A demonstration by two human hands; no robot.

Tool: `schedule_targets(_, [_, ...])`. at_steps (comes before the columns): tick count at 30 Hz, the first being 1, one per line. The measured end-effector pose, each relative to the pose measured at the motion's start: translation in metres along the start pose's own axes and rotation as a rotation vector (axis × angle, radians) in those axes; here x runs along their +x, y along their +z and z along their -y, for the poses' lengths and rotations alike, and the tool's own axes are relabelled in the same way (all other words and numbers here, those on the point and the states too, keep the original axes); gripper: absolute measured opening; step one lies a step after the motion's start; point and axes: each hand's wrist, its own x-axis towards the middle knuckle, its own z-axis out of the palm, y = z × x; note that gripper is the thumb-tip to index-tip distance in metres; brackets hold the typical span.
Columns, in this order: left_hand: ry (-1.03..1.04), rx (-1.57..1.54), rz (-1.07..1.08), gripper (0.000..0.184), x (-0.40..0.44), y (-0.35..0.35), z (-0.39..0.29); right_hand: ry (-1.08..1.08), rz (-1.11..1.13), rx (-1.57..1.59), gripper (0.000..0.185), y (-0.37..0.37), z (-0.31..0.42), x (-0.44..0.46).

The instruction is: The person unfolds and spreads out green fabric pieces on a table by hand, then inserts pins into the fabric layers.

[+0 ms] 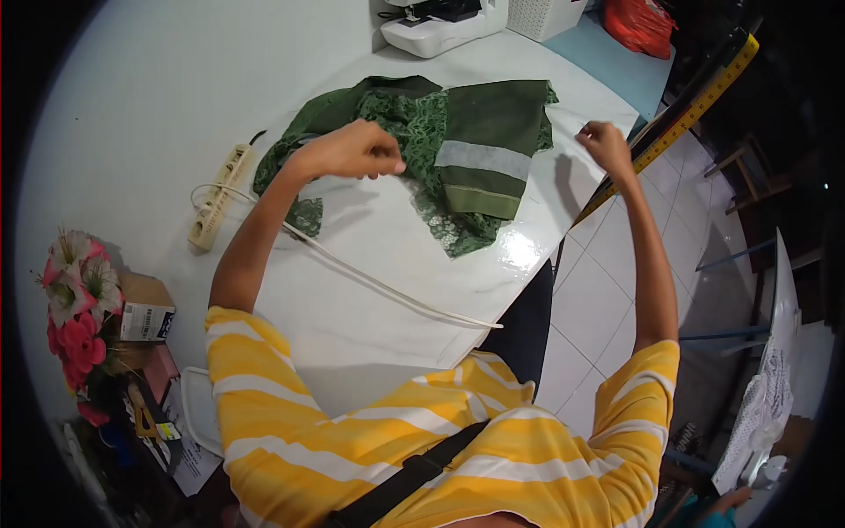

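A dark green garment with green lace [418,114] lies spread on the white table [352,255]. On its right part, a grey-white strip [484,159] crosses a plain green panel [495,110]. My left hand [356,151] is over the garment's left part, its fingers curled and closed towards the thumb. To the right of the garment, near the table's right edge, my right hand [605,145] is raised with its fingertips pinched together. Anything between the fingers of either hand is too small to make out.
A power strip [220,198] with a white cable [378,283] lies on the left. A white machine [436,26] stands at the back. Flowers [84,308] and a box [145,308] are far left. A yellow measuring tape [700,106] runs at the right; a person's hand shows lower right.
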Motion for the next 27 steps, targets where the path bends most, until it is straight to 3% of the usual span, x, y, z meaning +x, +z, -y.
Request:
schedule_targets(1, [0.002, -0.004, -0.001, 0.026, 0.012, 0.004, 0.000, -0.014, 0.040, 0.144, 0.018, 0.004, 0.007, -0.015])
schedule_targets(3, [-0.309, -0.002, -0.071, 0.034, 0.035, 0.014, 0.002, -0.017, 0.066, 0.313, 0.016, 0.020, 0.013, -0.039])
schedule_targets(9, [-0.317, -0.100, -0.097, 0.034, 0.072, 0.030, 0.022, -0.079, 0.126, 0.504, 0.013, 0.034, 0.046, -0.091])
schedule_targets(14, [0.235, -0.825, -0.310, 0.025, 0.066, 0.019, -0.011, -0.061, 0.088, 0.498, 0.013, 0.039, 0.063, -0.110])
schedule_targets(15, [0.324, -1.027, -0.321, 0.020, 0.062, 0.013, -0.025, -0.037, 0.058, 0.579, 0.013, 0.040, 0.067, -0.111])
schedule_targets(16, [0.320, -1.023, -0.313, 0.020, 0.056, 0.006, -0.037, -0.014, 0.029, 0.659, 0.014, 0.041, 0.070, -0.112])
schedule_targets(18, [0.477, -1.299, -0.447, 0.016, 0.046, -0.005, -0.054, 0.024, -0.027, 0.812, 0.015, 0.043, 0.076, -0.113])
schedule_targets(24, [0.381, -1.265, -0.459, 0.028, 0.057, 0.001, -0.030, 0.044, -0.071, 1.031, 0.013, 0.063, 0.083, -0.118])
schedule_targets(27, [0.317, -1.067, -0.414, 0.046, 0.049, 0.026, -0.039, 0.099, -0.100, 1.057, 0.014, 0.074, 0.082, -0.121])
